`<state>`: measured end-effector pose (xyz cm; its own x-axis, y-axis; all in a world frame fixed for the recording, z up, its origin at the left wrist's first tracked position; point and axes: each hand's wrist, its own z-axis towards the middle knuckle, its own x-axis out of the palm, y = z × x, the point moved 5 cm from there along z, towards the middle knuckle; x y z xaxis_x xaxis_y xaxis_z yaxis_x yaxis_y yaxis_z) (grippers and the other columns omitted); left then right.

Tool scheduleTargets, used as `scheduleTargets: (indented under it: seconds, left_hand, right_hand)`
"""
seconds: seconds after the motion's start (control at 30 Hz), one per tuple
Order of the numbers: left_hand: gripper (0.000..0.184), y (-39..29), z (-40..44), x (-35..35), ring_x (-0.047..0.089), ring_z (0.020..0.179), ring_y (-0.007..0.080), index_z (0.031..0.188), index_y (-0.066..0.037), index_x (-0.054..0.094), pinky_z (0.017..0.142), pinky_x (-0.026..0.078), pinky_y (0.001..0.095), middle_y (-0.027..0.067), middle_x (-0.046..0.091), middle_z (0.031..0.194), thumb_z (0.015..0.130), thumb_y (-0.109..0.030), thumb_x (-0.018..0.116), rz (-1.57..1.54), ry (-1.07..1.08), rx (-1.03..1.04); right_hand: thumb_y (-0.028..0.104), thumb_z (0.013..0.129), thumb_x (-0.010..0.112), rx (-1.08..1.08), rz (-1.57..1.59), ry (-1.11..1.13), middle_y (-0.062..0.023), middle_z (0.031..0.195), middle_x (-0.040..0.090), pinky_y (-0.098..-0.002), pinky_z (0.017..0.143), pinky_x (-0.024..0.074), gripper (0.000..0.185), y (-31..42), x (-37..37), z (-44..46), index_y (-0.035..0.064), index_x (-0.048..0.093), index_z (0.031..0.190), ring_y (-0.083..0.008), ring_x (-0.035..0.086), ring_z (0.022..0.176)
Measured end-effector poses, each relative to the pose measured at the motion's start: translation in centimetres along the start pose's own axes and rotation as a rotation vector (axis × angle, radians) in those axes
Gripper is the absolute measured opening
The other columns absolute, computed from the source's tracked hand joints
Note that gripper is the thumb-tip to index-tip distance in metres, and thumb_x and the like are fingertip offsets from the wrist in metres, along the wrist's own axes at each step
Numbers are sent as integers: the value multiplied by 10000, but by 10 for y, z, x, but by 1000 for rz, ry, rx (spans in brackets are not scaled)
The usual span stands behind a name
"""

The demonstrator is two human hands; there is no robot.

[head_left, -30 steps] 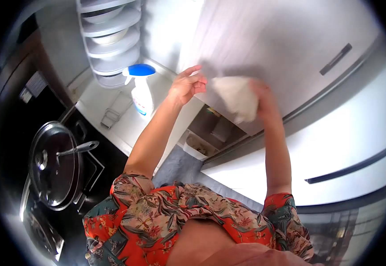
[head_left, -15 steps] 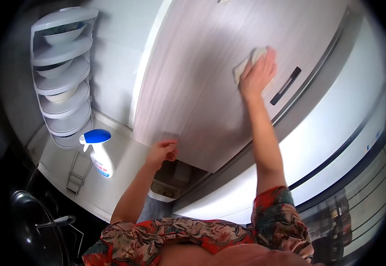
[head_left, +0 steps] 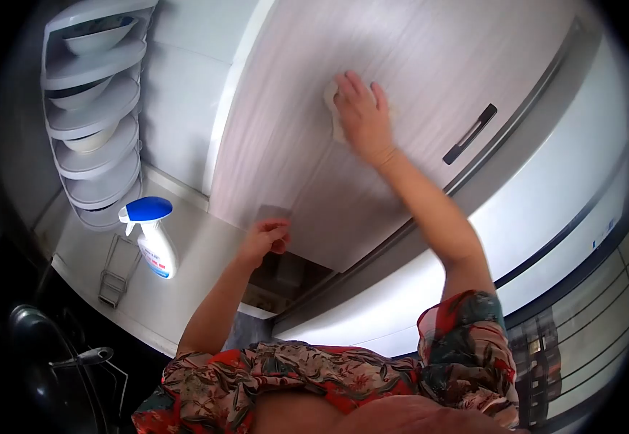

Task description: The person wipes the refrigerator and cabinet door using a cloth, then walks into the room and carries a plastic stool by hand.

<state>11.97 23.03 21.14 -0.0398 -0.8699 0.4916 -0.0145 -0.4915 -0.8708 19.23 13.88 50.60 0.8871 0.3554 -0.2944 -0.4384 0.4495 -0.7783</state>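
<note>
My right hand (head_left: 364,126) presses a pale cloth (head_left: 334,119) flat against a light wood-grain cabinet door (head_left: 401,65). Most of the cloth is hidden under the palm; its edge shows to the left of the hand. Lower down, my left hand (head_left: 265,240) hovers by the door's bottom edge with its fingers curled in, and I see nothing in them. To its left, a white spray bottle (head_left: 157,246) with a blue head stands upright on the pale counter (head_left: 191,253).
A tiered white rack (head_left: 97,123) holding bowls stands at the left. Beside the bottle lies a wire holder (head_left: 114,278). A dark handle (head_left: 470,134) sits on the door's right side. A lidded pan (head_left: 47,362) is at lower left, and a glossy white surface (head_left: 546,188) curves along the right.
My right hand has slid the cloth leftward across the door, away from the handle. My left hand stays near the door's bottom edge. The view has shifted slightly.
</note>
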Motion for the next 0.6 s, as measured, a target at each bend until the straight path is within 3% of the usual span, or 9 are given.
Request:
scheduleTargets:
  seconds: [0.03, 0.07, 0.1, 0.13, 0.33, 0.4, 0.47, 0.57, 0.6]
  left_hand:
    - [240, 2, -4, -2, 540, 561, 116, 1024, -46, 572, 533, 470, 241, 58, 595, 734, 811, -158, 566, 13, -4, -6]
    - [240, 3, -8, -4, 540, 560, 116, 1024, -45, 572, 532, 471, 239, 59, 596, 734, 811, -155, 566, 28, -5, -14]
    - [239, 6, -10, -4, 539, 559, 116, 1024, -44, 572, 530, 473, 238, 59, 597, 734, 811, -152, 565, 36, -6, -21]
    - [238, 9, -14, -5, 540, 559, 116, 1024, -43, 573, 529, 474, 238, 60, 598, 734, 811, -150, 565, 30, -20, -37]
    - [238, 16, -30, -9, 550, 567, 116, 1026, -38, 571, 533, 479, 242, 59, 601, 742, 815, -148, 559, -5, -23, -66]
    - [240, 14, -30, -8, 554, 574, 115, 1028, -36, 570, 535, 480, 244, 58, 603, 747, 817, -151, 558, 12, -28, -46]
    - [247, 18, -29, -13, 556, 580, 119, 1033, -35, 568, 537, 482, 246, 59, 604, 752, 819, -158, 558, 48, -1, -46]
    - [254, 30, -30, -12, 560, 586, 125, 1037, -32, 567, 538, 483, 248, 60, 605, 756, 820, -165, 561, 58, -18, -100]
    - [256, 31, -28, -14, 561, 588, 128, 1037, -31, 568, 538, 483, 249, 61, 605, 757, 820, -167, 562, 47, -40, -110]
  right_hand:
    - [84, 783, 490, -111, -25, 96, -89, 1319, 387, -500, 1018, 170, 414, 2, -1, -1, 69, 456, 1195, -239, 319, 1247]
    - [87, 760, 488, -94, -104, 39, -47, 1320, 396, -498, 1025, 166, 391, -30, 1, 8, 101, 500, 1150, -201, 321, 1250]
    - [97, 789, 449, -5, -269, -133, -72, 1245, 470, -493, 981, 238, 289, -79, -23, 36, 69, 540, 1061, -228, 408, 1175]
    - [74, 797, 460, 124, -197, -268, -178, 943, 572, -455, 806, 362, 194, -128, -53, 68, 12, 533, 966, -312, 534, 840]
    - [44, 793, 423, 167, -353, -325, -185, 785, 536, -442, 632, 381, 169, -113, -53, 72, -32, 497, 924, -263, 501, 715]
    - [96, 805, 464, 100, -159, -236, -151, 1013, 492, -443, 825, 302, 240, -13, -9, 10, 8, 497, 1025, -267, 426, 955]
    - [148, 817, 505, -106, 60, 71, -116, 1241, 448, -444, 1017, 223, 325, 62, 16, -52, 48, 496, 1127, -270, 350, 1196]
    - [151, 822, 498, -214, 29, 75, -95, 1207, 483, -412, 1007, 246, 307, -8, -24, -29, 77, 505, 1120, -275, 383, 1173]
    - [108, 790, 520, 20, -11, -111, -122, 1210, 476, -430, 1006, 242, 342, -73, -29, -11, 79, 502, 1130, -306, 401, 1152]
